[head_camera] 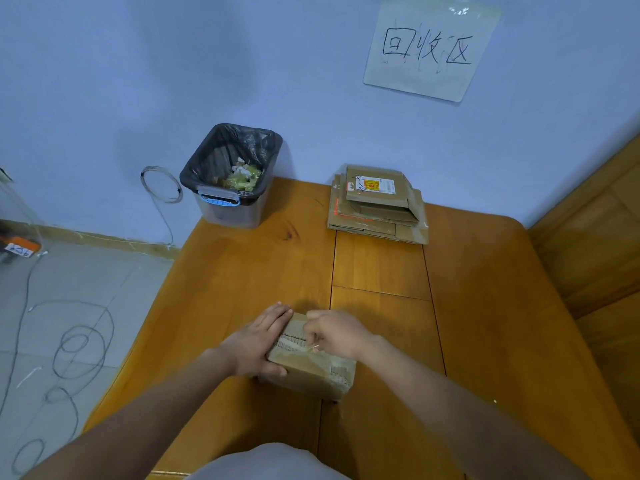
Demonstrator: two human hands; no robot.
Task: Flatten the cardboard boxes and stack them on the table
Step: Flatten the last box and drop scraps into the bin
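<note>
Head view: I look down at my two bare arms over the wooden table [242, 271].
Box: a small cardboard box [313, 370] stands on the near part of the table, close to my body, not yet flattened. Its top shows a torn strip along the middle.
Left hand: my left hand [258, 341] lies on the left side of the box. The fingers are straight and together on the top, and the thumb comes around the near left corner.
Right hand: my right hand [334, 336] is on the top right of the box. The fingers are curled and pinch something thin at the torn strip; I cannot tell exactly what it is.
Stack: a pile of flat boxes [377, 207] lies at the far side of the table, near the wall, well apart from the small box. The top one has a label.
Bin: a bin [232, 178] with a black bag stands at the far left corner of the table, with some rubbish inside.
Sign: a white sheet [431, 46] with handwritten characters hangs on the blue wall above the pile.
Floor: thin cables [74, 344] lie in loops on the grey tiles at the left.
</note>
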